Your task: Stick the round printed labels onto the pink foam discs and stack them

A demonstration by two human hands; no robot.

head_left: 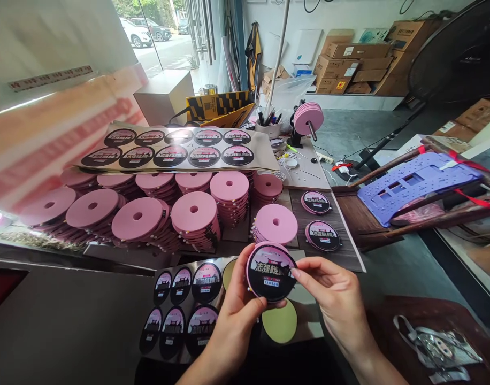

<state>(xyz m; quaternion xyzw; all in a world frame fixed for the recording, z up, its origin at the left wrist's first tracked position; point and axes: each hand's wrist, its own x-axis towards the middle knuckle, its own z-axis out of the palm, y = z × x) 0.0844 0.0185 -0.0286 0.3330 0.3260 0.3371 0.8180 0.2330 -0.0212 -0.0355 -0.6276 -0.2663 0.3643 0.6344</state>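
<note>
Both hands hold up one pink foam spool [270, 271] with a round black label on its face. My left hand [237, 315] grips its lower left edge, thumb across the bottom. My right hand [329, 291] pinches its right edge with the fingertips on the label. Below them lies a sticker sheet [189, 310] with several black round labels and two bare yellow circles where labels have come off. Just beyond the held spool stands a short stack of unlabelled pink spools [276, 222].
Many stacks of pink spools [148, 214] cover the table's left and middle. Another label sheet [176, 147] rests over the far stacks. Two labelled spools [322, 235] lie at the right. A winder with pink spools [307, 118], a purple plastic frame [413, 184] and cardboard boxes [357, 64] stand beyond.
</note>
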